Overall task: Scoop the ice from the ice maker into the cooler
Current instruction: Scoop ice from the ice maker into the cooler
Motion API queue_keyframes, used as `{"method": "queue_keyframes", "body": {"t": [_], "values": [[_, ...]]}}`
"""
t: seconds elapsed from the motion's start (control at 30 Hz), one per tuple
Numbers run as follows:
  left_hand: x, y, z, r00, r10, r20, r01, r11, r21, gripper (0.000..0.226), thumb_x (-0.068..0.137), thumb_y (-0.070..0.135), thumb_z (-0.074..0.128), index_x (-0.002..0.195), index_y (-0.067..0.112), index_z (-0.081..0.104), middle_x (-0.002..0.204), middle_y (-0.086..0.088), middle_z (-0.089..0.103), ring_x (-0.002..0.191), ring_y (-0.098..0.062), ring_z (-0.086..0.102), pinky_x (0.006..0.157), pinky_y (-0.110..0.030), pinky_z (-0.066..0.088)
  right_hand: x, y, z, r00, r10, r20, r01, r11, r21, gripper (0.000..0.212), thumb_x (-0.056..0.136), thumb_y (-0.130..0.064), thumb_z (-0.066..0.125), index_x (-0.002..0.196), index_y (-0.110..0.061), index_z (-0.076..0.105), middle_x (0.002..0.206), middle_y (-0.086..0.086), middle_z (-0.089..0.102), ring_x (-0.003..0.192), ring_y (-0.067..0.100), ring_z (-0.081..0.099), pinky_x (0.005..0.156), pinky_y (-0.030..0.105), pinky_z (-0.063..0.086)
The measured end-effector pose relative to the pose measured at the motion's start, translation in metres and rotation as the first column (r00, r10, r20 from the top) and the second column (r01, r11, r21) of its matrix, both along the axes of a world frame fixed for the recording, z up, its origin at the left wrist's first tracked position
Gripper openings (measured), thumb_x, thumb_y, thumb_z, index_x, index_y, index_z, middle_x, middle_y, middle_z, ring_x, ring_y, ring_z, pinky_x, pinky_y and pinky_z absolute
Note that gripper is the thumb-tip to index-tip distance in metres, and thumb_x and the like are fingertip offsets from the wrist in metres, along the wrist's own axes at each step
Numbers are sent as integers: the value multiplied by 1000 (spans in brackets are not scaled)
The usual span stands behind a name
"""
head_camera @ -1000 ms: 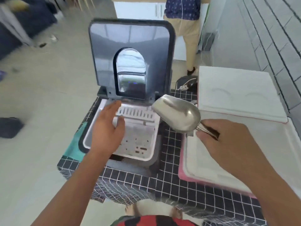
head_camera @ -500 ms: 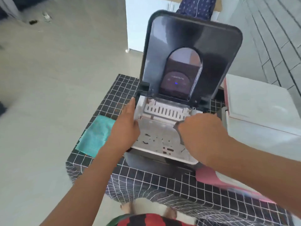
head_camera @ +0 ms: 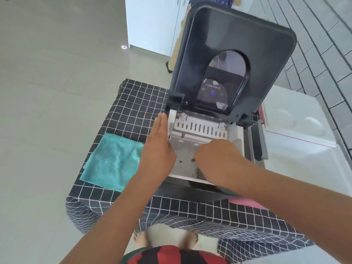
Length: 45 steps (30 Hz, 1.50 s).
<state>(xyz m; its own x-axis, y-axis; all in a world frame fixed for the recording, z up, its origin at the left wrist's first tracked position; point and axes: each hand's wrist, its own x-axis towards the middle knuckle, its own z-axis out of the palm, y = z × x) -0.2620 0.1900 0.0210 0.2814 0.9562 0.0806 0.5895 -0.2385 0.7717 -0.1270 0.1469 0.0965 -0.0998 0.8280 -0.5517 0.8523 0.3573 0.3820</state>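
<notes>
The ice maker (head_camera: pixel 234 44) stands on the table with its dark lid raised upright. Its white basket (head_camera: pixel 200 128) lies open below the lid. My left hand (head_camera: pixel 158 149) is flat, fingers straight, pressed against the basket's left wall. My right hand (head_camera: pixel 217 161) is a closed fist down inside the basket, gripping the metal scoop, which my hand hides except for a grey sliver (head_camera: pixel 197 171) at the knuckles. I cannot make out ice in the basket. The white foam cooler (head_camera: pixel 304 168) sits to the right of the ice maker, its lid (head_camera: pixel 297 126) leaning at the back.
A black checked cloth (head_camera: pixel 133 103) covers the table. A teal rag (head_camera: pixel 114 161) lies left of the ice maker. A person's leg (head_camera: pixel 176 54) shows behind the lid. A tiled wall (head_camera: pixel 323 54) runs along the right. My bare feet (head_camera: pixel 190 241) are below the table edge.
My right hand has carried the scoop from above the cooler's edge down into the basket. My left hand has slid to the basket's left wall. The camera has moved closer.
</notes>
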Motion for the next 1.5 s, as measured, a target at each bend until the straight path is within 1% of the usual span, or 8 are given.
{"method": "queue_keyframes", "body": {"t": [0.17, 0.3, 0.5, 0.7, 1.0, 1.13, 1.33, 1.5], "values": [[-1, -1, 2, 1000, 4, 23, -4, 1000, -23, 70, 93, -5, 43, 155, 13, 14, 163, 4, 11, 146, -6, 12, 83, 14, 0, 46, 3, 7, 966, -153, -207, 157, 988, 5, 19, 79, -19, 59, 65, -16, 47, 59, -3, 40, 58, 21, 45, 56, 27, 39], [-1, -1, 3, 1000, 6, 22, -5, 1000, -28, 69, 94, -2, 44, 155, 15, 16, 162, 7, 12, 140, 2, 14, 79, 16, 3, 61, -1, -10, 917, -248, -313, 229, 969, -96, 25, 83, -30, 58, 67, -11, 60, 68, 7, 60, 65, 23, 54, 52, 26, 36], [-2, 0, 3, 999, 22, 36, -21, 999, -47, 69, 94, -1, 45, 155, 17, 17, 162, 9, 14, 143, -2, 16, 83, 15, 2, 50, -1, -35, 681, -544, -490, 492, 836, -245, 32, 85, -27, 62, 69, -1, 70, 56, 8, 56, 50, 16, 49, 52, 25, 39], [-1, 0, 3, 999, 24, 44, -22, 999, -48, 69, 96, 3, 46, 155, 20, 16, 161, 11, 14, 134, 11, 12, 86, 14, 1, 49, -9, -52, 473, -667, -576, 662, 700, -267, 35, 85, -33, 66, 65, -4, 71, 73, 12, 72, 59, 20, 62, 64, 31, 53], [-2, -1, 3, 999, 35, 24, -35, 999, -32, 68, 96, 4, 48, 155, 20, 19, 161, 11, 17, 138, 9, 13, 92, 12, 1, 51, -7, -60, 588, -561, -582, 607, 782, -140, 33, 85, -36, 64, 69, -7, 68, 57, 2, 58, 56, 15, 56, 55, 27, 46], [-1, -2, 3, 999, 47, 12, -47, 999, -21, 68, 95, 4, 48, 155, 21, 20, 161, 12, 19, 134, 13, 12, 92, 12, 2, 54, -10, -58, 767, -371, -524, 453, 891, 32, 30, 86, -30, 61, 67, -11, 48, 62, -2, 48, 71, 23, 61, 55, 28, 42], [0, -1, 2, 998, 55, -23, -55, 998, -9, 69, 95, 4, 49, 155, 22, 20, 160, 13, 19, 134, 13, 11, 94, 11, 1, 56, 2, -61, 831, -275, -484, 361, 928, 92, 28, 88, -29, 55, 115, -19, 58, 74, -2, 45, 74, 23, 54, 59, 33, 42], [1, -1, 1, 997, 66, -39, -66, 998, 13, 68, 94, 3, 49, 154, 21, 21, 159, 11, 21, 133, 14, 12, 94, 11, 1, 59, 2, -61, 841, -251, -478, 327, 942, 79, 13, 87, -29, 58, 88, -16, 56, 73, 0, 52, 64, 21, 51, 54, 30, 40]]}}
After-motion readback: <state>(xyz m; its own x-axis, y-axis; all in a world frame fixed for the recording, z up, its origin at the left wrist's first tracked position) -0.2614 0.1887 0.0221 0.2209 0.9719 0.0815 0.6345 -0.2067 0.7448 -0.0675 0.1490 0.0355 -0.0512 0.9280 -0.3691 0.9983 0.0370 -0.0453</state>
